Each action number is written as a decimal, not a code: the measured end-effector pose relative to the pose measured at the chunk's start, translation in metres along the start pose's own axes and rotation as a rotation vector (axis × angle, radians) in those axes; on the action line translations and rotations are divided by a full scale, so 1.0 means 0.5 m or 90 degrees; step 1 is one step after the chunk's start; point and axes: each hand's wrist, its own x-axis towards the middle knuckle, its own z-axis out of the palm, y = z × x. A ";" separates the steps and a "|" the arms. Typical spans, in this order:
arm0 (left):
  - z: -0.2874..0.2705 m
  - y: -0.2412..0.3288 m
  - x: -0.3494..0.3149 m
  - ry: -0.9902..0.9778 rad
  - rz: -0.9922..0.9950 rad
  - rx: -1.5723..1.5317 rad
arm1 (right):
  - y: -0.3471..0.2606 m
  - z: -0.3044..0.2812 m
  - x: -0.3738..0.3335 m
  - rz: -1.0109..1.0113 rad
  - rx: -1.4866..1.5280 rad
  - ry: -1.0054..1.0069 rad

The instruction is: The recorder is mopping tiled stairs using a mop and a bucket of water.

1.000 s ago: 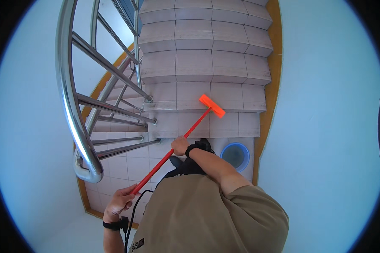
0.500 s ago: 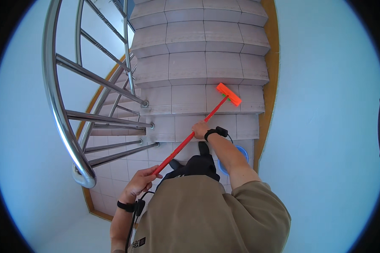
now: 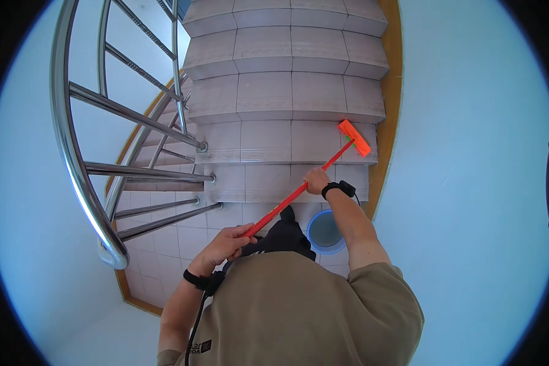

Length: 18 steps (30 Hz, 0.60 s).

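A long-handled scrub brush with an orange head and red pole lies slantwise across my front. Its head rests on the second tiled step, near the right end, with bristles showing at the edges. Close to my body, my left hand is closed round the lower end of the pole. Farther up, my right hand grips the pole's middle, above the lowest step. Black bands with small devices circle both wrists.
A blue bucket holding greyish water stands on the floor beside my right forearm. Steel railings run along the left side of the stairs. Brown skirting and a pale wall bound the right side.
The brush head has slid right along the step toward the wall. Both hands have moved right with the pole. More of the bucket shows now.
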 end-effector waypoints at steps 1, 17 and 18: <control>0.002 0.001 0.002 -0.006 0.000 0.005 | 0.006 0.004 -0.005 0.000 0.011 0.015; -0.153 -0.167 -0.193 0.094 0.006 -0.124 | -0.313 0.029 0.129 -0.063 0.018 -0.019; -0.166 -0.184 -0.210 0.094 0.008 -0.129 | -0.339 0.035 0.143 -0.083 0.007 -0.021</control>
